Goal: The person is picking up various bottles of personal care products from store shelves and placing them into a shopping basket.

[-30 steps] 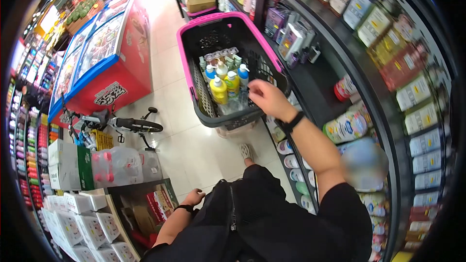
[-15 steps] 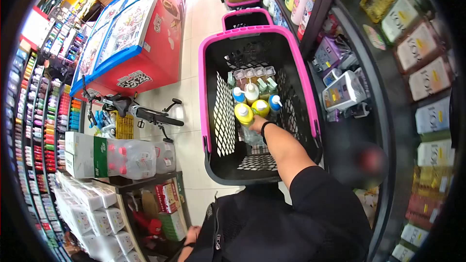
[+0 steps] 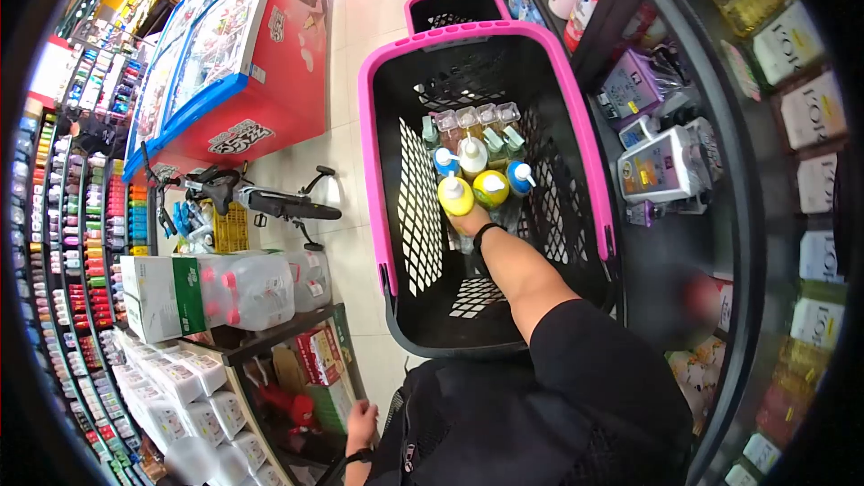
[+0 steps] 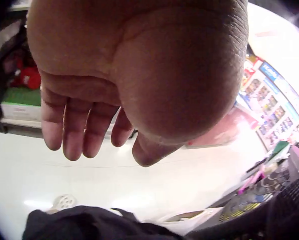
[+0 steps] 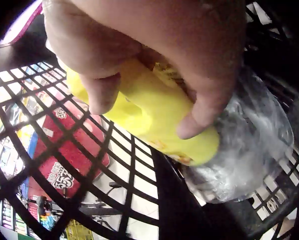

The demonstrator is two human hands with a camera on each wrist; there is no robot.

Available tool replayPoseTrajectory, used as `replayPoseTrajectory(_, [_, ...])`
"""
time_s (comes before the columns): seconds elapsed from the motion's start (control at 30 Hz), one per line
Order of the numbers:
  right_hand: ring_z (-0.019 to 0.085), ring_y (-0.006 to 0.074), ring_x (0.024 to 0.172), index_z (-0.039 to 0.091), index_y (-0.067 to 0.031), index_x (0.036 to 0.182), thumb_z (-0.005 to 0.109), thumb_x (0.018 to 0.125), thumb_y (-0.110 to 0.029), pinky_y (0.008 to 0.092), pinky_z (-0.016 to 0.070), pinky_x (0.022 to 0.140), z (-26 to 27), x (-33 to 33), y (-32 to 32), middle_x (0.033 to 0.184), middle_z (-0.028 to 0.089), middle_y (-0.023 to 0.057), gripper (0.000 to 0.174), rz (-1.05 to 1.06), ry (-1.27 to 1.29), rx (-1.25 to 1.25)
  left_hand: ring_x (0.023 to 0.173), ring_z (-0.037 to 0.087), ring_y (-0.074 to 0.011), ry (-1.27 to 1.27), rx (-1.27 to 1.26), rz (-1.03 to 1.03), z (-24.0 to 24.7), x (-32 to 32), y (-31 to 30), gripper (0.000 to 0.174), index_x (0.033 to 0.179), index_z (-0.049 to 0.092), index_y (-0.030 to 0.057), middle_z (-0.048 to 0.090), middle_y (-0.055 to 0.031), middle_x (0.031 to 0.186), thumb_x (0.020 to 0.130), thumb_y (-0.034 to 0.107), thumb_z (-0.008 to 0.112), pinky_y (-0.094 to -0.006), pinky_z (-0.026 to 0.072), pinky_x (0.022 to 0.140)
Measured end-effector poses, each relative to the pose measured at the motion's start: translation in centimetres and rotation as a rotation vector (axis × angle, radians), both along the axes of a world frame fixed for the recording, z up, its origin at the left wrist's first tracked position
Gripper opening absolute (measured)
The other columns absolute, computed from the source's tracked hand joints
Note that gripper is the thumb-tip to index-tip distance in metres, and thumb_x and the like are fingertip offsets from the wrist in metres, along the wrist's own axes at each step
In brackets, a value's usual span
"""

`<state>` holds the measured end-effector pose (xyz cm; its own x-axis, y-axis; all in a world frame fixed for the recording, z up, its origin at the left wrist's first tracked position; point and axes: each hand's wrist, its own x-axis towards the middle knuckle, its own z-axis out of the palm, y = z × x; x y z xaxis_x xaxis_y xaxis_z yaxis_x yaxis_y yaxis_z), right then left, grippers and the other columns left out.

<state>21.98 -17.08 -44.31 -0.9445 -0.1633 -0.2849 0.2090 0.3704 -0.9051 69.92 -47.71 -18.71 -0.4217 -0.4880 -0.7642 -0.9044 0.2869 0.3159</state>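
Inside the pink-rimmed black basket (image 3: pixel 589 153), my right hand (image 3: pixel 468 219) grips a yellow pump bottle (image 3: pixel 456 197). The right wrist view shows the thumb and fingers of my right hand (image 5: pixel 154 65) curled round the yellow bottle (image 5: pixel 159 115), beside clear plastic wrap (image 5: pixel 244 140). Another yellow bottle (image 3: pixel 490 188), a white pump bottle (image 3: pixel 472 158) and blue-topped bottles (image 3: pixel 520 177) stand close by. My left hand (image 3: pixel 362 423) hangs low beside my body; in the left wrist view the left hand (image 4: pixel 134 75) holds nothing, its fingers loose.
A red freezer (image 3: pixel 288 63) and a small bicycle (image 3: pixel 270 202) are on the left, with large clear bottles (image 3: pixel 261 288) on a shelf unit nearer me. Product shelves (image 3: pixel 738 243) line the right side. A second basket (image 3: pixel 457 9) is beyond the first.
My right hand has gone from the basket's near right edge down to the yellow bottle and now grips it. The basket appears nearer in the head view.
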Motion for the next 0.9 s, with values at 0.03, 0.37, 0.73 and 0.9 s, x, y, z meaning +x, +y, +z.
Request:
replayPoseTrajectory(0.03, [0.065,0.0261,0.117,0.064,-0.0081,0.13,0.08,0.08,-0.029,0.0374,0.0495,0.099,0.9,-0.7,0.7,0.124,0.07,0.0121,0.057,0.066,-0.044,0.009,0.089,0.069,-0.0212,0.087,-0.074,-0.111,0.1,-1.8,-0.7,0.04,0.12,0.062,-0.0024,0.072,-0.0134,0.095,0.092,0.024,0.07,-0.0339,0.0544,0.081])
replayPoseTrajectory(0.37, [0.064,0.0219,0.116,0.061,-0.0054,0.134,0.077,0.086,-0.02,0.0388,0.0476,0.103,27.2,1.9,6.5,0.126,0.07,0.0099,0.052,0.247,-0.066,-0.243,0.103,0.066,-0.0173,0.826,0.196,-0.496,7.1,-26.4,-2.6,0.031,0.126,0.059,-0.0029,0.069,-0.0107,0.111,0.097,0.009,0.063,-0.0307,0.0522,0.092])
replayPoseTrajectory(0.73, [0.057,0.0174,0.122,0.051,-0.0036,0.141,0.068,0.098,-0.019,0.039,0.0436,0.108,51.5,27.5,1.8,0.131,0.063,0.0049,0.048,-0.242,0.727,-0.65,0.139,0.043,-0.0252,1.255,1.173,-1.27,19.0,-32.6,10.9,0.074,0.156,0.026,0.0019,0.042,-0.0147,0.153,0.094,0.012,0.064,-0.0406,0.0374,0.112])
replayPoseTrajectory(0.9, [0.06,0.018,0.116,0.053,0.0016,0.135,0.064,0.098,-0.015,0.0367,0.05,0.099,52.0,40.1,0.1,0.126,0.065,0.0092,0.042,-0.569,0.69,-0.63,0.133,0.051,-0.0268,0.297,1.721,-1.518,19.5,-25.2,16.4,0.105,0.155,0.025,0.0011,0.046,-0.0149,0.149,0.077,0.034,0.087,-0.0425,0.0423,0.11])
